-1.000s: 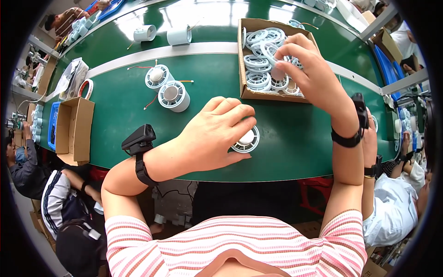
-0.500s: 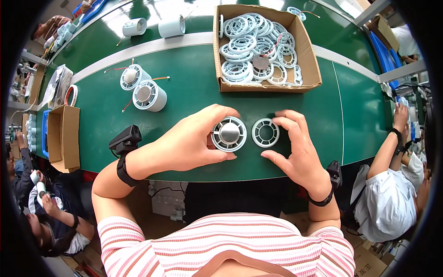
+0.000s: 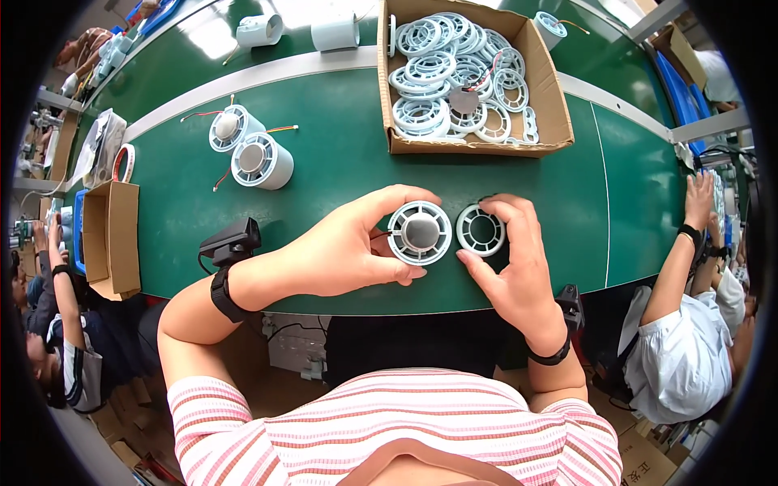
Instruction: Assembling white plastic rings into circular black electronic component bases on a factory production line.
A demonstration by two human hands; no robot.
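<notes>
My left hand (image 3: 344, 247) is wrapped round a pale blue round fan housing (image 3: 421, 232) with a spoked rim and a silver motor disc in its middle; its open-work face is turned up. Beside it, a little apart, a pale spoked ring (image 3: 480, 230) sits between the thumb and fingers of my right hand (image 3: 523, 267), slightly tilted. The far fingertips curl over the ring's upper edge, and the thumb meets its lower edge. Two similar wired fan housings (image 3: 258, 160) stand upright to the left on the green table (image 3: 340, 146).
A cardboard box (image 3: 478, 147) full of spoked rings stands at the far middle. Two white cylinders (image 3: 335, 34) lie behind a pale rail. At the left are a roll of tape (image 3: 124, 164) and a cardboard box (image 3: 113, 241). Co-workers sit on both sides.
Both hands have shifted slightly right with the fan housing and ring. My right thumb and fingers have closed in on the ring, which now tilts. A co-worker at left has raised an arm.
</notes>
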